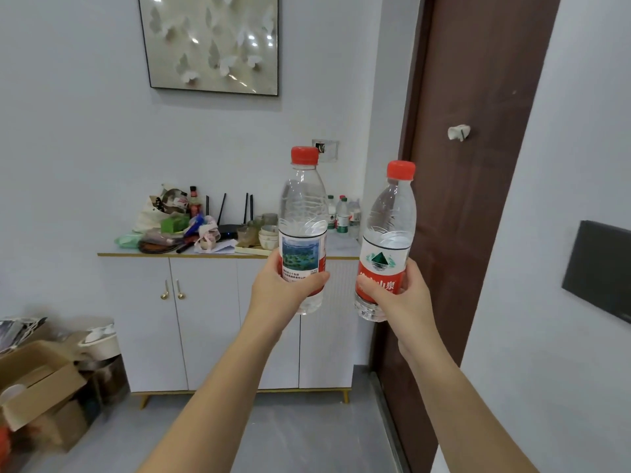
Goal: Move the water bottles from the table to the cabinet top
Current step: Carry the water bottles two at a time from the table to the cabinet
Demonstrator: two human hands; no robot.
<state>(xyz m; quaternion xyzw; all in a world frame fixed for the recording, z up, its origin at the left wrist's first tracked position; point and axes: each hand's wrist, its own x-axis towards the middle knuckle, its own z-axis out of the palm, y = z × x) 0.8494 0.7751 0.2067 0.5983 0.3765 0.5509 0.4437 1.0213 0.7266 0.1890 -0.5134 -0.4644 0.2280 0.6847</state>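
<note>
A: What's the room like?

B: Pale matte walls, a glossy framed picture (211, 42) of paper butterflies, and a dark brown wooden door (471, 165) on the right. A white cabinet (205, 319) with small brass handles stands against the wall. Its gold-edged cabinet top (112, 254) is crowded with bags, stacked bowls (268, 235) and a black router (227, 230).

A: And the bottles?

B: Both are clear ribbed plastic with red caps, held up in the air in front of the cabinet. The left hand (283, 288) wraps its fingers round the labelled lower part of the left bottle (302, 213), which is upright. The right hand (399, 295) grips the right bottle (392, 216) at its red label, and that bottle is tilted slightly right.

A: Anything already up there?

B: A few small bottles (341, 213) stand at the top's right end.
</note>
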